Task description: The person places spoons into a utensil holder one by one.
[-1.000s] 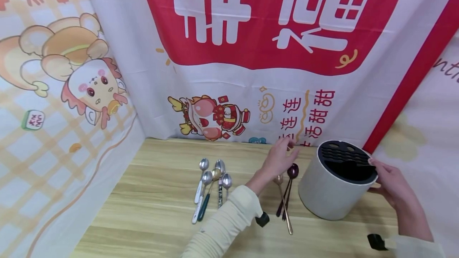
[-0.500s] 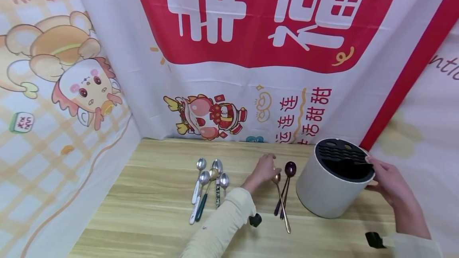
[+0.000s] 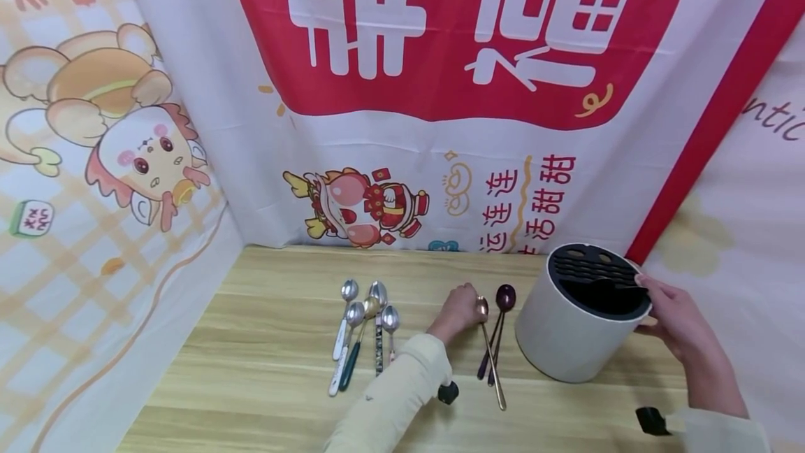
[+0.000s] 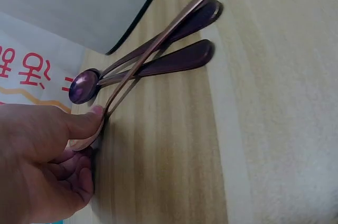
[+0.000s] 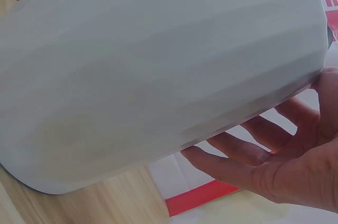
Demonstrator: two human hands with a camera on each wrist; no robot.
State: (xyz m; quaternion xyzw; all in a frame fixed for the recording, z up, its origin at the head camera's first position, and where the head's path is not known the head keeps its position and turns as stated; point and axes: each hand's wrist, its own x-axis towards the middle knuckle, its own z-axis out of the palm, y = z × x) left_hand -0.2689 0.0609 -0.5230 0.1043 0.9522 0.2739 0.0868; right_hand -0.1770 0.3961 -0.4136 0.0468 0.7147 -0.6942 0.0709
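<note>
My left hand (image 3: 462, 310) is at the bowl end of a long copper-coloured spoon (image 3: 492, 362). In the left wrist view the thumb presses near the spoon's neck and curled fingers sit around its bowl, pinching it. The spoon's handle crosses over two dark purple spoons (image 4: 182, 57) on the table. To their right stands a white round utensil holder (image 3: 553, 341) with a black slotted top (image 3: 594, 271). Gripping its right rim is my right hand (image 3: 676, 310), with the thumb on top and, in the right wrist view, the fingers (image 5: 227, 168) against the outer wall.
Left of my left arm lies a group of several spoons (image 3: 355, 313) with white, green and patterned handles. The wooden table (image 3: 264, 341) meets a printed cloth backdrop (image 3: 390, 138) at the back, and another printed cloth (image 3: 100, 299) hangs on the left.
My left hand has come down and left from above the purple spoons to the copper-coloured spoon and now pinches its bowl end. The right hand stays on the holder. The head view has shifted slightly.
</note>
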